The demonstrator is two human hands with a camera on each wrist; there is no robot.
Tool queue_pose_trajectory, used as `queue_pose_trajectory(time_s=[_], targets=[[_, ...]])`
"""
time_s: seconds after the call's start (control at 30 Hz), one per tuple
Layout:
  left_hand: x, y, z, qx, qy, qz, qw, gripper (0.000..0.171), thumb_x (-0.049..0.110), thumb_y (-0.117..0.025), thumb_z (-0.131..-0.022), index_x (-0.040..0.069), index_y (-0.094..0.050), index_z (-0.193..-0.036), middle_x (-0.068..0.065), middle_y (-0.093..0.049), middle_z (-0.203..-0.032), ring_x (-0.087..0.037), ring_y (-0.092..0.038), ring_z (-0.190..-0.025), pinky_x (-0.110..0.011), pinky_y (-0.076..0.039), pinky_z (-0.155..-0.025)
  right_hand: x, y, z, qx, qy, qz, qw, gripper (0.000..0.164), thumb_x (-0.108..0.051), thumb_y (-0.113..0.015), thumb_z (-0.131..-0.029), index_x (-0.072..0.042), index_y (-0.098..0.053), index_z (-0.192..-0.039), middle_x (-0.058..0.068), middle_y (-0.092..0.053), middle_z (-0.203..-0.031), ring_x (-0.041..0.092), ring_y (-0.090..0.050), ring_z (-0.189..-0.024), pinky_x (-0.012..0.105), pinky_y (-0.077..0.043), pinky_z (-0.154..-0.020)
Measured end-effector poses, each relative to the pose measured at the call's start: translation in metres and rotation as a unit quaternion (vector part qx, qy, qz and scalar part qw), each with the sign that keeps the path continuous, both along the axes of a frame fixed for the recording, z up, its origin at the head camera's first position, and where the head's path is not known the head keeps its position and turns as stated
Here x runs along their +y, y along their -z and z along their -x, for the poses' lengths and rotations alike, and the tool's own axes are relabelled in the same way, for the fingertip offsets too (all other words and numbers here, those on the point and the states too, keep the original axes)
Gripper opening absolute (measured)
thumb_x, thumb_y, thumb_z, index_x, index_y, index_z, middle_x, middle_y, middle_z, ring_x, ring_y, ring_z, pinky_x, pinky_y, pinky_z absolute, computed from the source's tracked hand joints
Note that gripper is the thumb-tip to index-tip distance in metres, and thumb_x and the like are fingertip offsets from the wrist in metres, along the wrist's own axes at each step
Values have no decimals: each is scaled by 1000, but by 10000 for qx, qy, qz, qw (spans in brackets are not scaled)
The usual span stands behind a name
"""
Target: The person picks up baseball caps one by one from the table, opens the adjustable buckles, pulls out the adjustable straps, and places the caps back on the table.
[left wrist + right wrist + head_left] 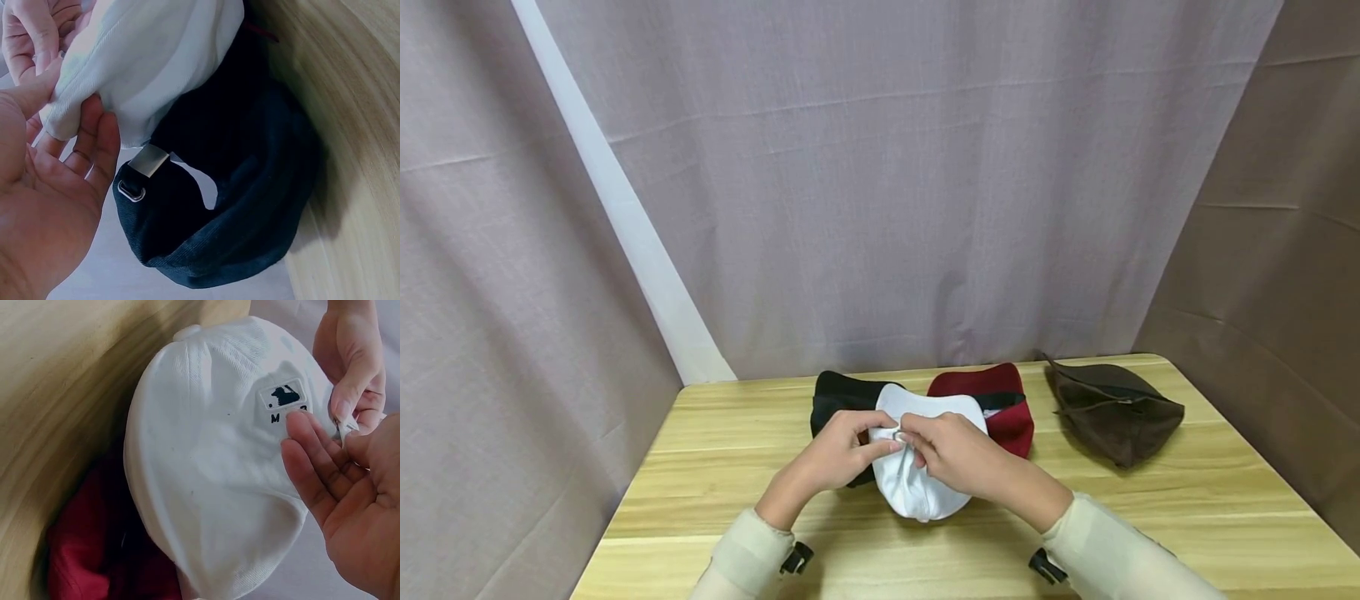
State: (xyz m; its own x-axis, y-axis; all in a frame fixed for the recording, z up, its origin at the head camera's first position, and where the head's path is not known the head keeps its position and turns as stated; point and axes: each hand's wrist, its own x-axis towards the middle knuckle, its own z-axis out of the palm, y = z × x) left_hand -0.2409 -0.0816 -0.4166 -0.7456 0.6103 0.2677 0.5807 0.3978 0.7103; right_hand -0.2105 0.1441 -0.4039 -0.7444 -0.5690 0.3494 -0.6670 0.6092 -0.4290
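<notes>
A white baseball cap (931,406) lies in the middle of the table, its brim toward the curtain. My left hand (835,452) pinches its back edge between thumb and fingers; the left wrist view shows the fingertips on the white cloth. From the other side my right hand (962,450) pinches the strap at the back of the cap, thumb against fingers. Both hands' fingertips nearly meet there. A small dark patch logo (284,395) shows on the white cloth near the right fingertips. The strap's fastening is mostly hidden by the fingers.
Behind the white cap on the left is a black cap (844,390) with a metal buckle (149,161) on its strap. A dark red cap (973,383) lies behind it on the right. Farther right sits a brown cap (1120,425). Grey curtains (880,208) border the wooden table (730,467).
</notes>
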Motion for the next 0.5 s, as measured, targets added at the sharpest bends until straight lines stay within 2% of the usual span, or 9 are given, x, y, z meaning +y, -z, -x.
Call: queue_pose_trajectory(time_s=[0.2, 0.37, 0.5], targets=[[1, 1, 0, 119, -45, 0, 9999, 12, 25, -74, -101, 21, -80, -110, 2, -80, -101, -1, -56, -67, -21, -50, -63, -1, 2, -2, 78, 198, -52, 9998, 21, -20, -57, -111, -17, -61, -90, -11, -59, -64, -7, -44, -57, 17, -41, -57], [4, 3, 1, 348, -181, -30, 9992, 10, 20, -75, -100, 19, -81, -108, 2, -78, -91, 1, -54, -63, -20, -49, -60, -8, 1, -7, 237, 707, -183, 9970, 20, -25, -62, -109, -18, -63, -90, -13, -48, -60, -2, -40, -52, 20, -36, -52], [7, 3, -2, 441, -318, 68, 9985, 8, 20, -76, -99, 18, -81, -104, 4, -72, -79, 1, -52, -60, -19, -47, -57, -14, -2, -11, 112, 1128, -203, 9933, 23, -26, -64, -107, -17, -61, -86, -11, -45, -58, 2, -40, -51, 22, -34, -49]])
